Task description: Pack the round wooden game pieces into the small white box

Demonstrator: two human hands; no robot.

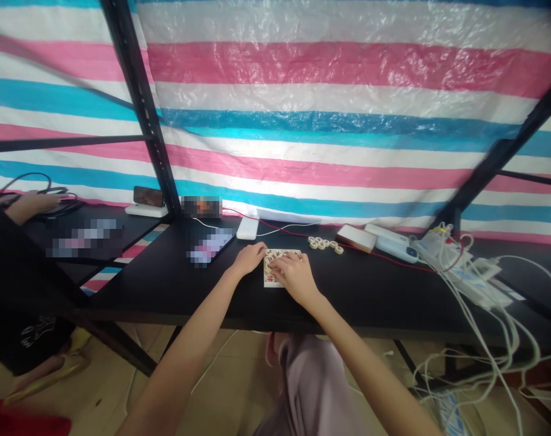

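Note:
A shallow white box [266,283] on the black table holds several round Chinese chess pieces [269,278] with red or black characters. My left hand [249,259] is at the box's upper left corner, its fingers closed against the edge. Over the box lies my right hand [299,277], its fingers bent down onto the pieces and its thumb near the left side. This hand hides the box's right part and most of the lower pieces. A loose group of several more chess pieces [323,244] lies on the table to the right.
A phone [211,247], a white power bank [247,227] and a propped phone [201,207] are at the left. A brown-and-white box [356,238] and tangled white cables [473,272] lie at the right. Another person's hand [34,206] is at the far left table.

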